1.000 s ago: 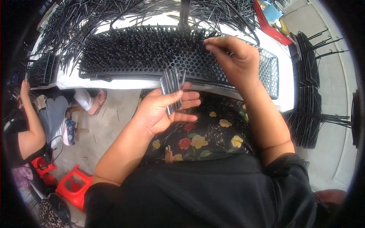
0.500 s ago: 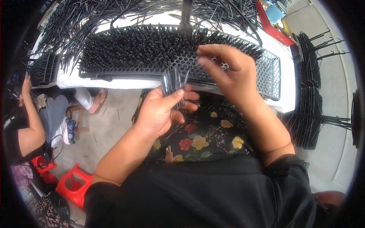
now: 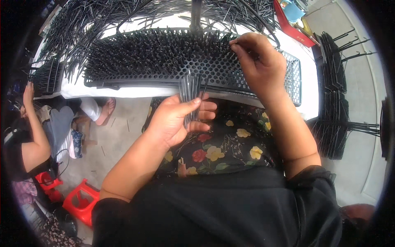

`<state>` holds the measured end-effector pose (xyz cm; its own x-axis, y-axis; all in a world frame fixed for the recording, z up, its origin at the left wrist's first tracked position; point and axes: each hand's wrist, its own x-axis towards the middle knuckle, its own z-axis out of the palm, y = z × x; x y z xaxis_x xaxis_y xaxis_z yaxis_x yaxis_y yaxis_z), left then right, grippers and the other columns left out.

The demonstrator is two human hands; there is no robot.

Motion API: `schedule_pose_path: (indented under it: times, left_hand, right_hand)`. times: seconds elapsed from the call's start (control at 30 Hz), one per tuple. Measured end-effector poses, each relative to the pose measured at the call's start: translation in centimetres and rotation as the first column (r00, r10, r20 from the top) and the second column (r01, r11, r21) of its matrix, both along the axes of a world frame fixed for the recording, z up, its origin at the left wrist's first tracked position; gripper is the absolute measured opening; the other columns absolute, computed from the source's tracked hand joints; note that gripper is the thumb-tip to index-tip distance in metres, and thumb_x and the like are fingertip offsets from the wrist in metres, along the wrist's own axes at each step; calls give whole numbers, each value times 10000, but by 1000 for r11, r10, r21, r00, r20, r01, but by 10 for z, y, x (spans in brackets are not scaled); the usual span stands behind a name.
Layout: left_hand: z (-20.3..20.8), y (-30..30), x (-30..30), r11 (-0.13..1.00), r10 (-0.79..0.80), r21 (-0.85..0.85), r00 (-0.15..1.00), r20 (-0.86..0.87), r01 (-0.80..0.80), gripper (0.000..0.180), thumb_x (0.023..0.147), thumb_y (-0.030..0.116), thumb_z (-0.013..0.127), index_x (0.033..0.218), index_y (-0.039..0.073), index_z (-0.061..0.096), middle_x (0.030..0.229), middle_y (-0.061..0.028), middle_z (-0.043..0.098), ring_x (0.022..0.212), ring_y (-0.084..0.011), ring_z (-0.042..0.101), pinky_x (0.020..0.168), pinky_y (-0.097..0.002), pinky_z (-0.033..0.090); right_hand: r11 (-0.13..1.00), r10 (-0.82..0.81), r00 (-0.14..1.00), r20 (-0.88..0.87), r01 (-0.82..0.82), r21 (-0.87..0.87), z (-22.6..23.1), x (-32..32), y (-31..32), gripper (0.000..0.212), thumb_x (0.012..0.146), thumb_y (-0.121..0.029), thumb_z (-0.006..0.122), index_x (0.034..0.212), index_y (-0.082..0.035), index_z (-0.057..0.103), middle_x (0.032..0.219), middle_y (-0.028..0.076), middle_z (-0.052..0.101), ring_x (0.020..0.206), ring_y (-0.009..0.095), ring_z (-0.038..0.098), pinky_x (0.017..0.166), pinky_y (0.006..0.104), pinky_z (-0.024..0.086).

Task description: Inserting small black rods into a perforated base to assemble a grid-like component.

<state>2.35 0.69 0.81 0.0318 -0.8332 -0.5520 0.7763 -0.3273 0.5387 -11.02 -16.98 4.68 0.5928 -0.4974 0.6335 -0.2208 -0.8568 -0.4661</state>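
Note:
My left hand [image 3: 168,119] grips a fanned bundle of thin dark strips [image 3: 189,87] under its thumb, below the front edge of a black perforated panel [image 3: 214,77]. Dense upright black strips [image 3: 135,55] stand in the holes over the panel's left and far parts. Bare holes show at its front middle and right. Above the panel's far right part, my right hand [image 3: 265,66] is closed in a pinch, thumb against forefinger. Whatever sits between those fingertips is too small and dark to make out.
Loose black strips [image 3: 94,22] lie heaped on the white-covered table [image 3: 310,90] behind the panel. At the far right stands a red box [image 3: 294,31] with items. Dark bristly panels [image 3: 333,127] stand at right. A co-worker's arm [image 3: 37,131] and a red stool [image 3: 82,201] are at left.
My right hand has moved right and farther over the panel, its fingers now pinched together. My left hand stays nearly in place with the bundle. The view has shifted slightly.

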Motion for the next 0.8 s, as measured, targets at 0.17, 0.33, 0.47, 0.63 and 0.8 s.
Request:
schedule_pose_path:
  times: [0.17,0.33,0.47,0.63,0.8]
  left_hand:
    - [3,0,0,999,-24,49,996,85,20,237,949,169,552,1130,17,571,1012,-181,674,785,-194,668,458,-229,442]
    - [-9,1,-1,1000,-19,16,992,122,17,205,941,132,563,1114,21,573,957,-161,680,690,-169,649,430,-197,409]
    - [-6,4,-5,988,19,-154,995,94,-4,179,947,112,557,1097,17,577,943,-160,675,657,-144,628,418,-170,375]
    - [-1,2,-8,975,-46,-211,995,94,65,224,962,83,516,1158,-19,554,972,-195,672,683,-161,648,397,-151,371]
    - [-1,-3,0,999,-48,10,996,72,47,314,946,160,558,1199,-24,533,1039,-202,664,782,-202,669,444,-192,407]
  right_hand:
    - [993,31,999,42,-26,-116,-4,4,-3,175,740,-46,718,897,-78,649,789,82,664,710,272,641,631,356,512]
    - [946,76,994,-83,-98,-309,-3,5,2,148,671,-41,742,796,-85,676,844,51,674,813,264,609,709,365,498]
    - [714,154,987,40,-139,687,3,-5,49,288,760,-54,747,1035,-55,659,840,102,688,746,165,655,683,286,526]
    - [361,120,970,210,-239,901,10,-8,43,222,831,-2,689,1047,-12,637,872,58,695,796,100,650,661,235,530]
    - [868,-5,935,355,-173,466,-7,-22,1,208,831,24,683,1033,8,638,931,99,708,875,139,678,754,247,545]
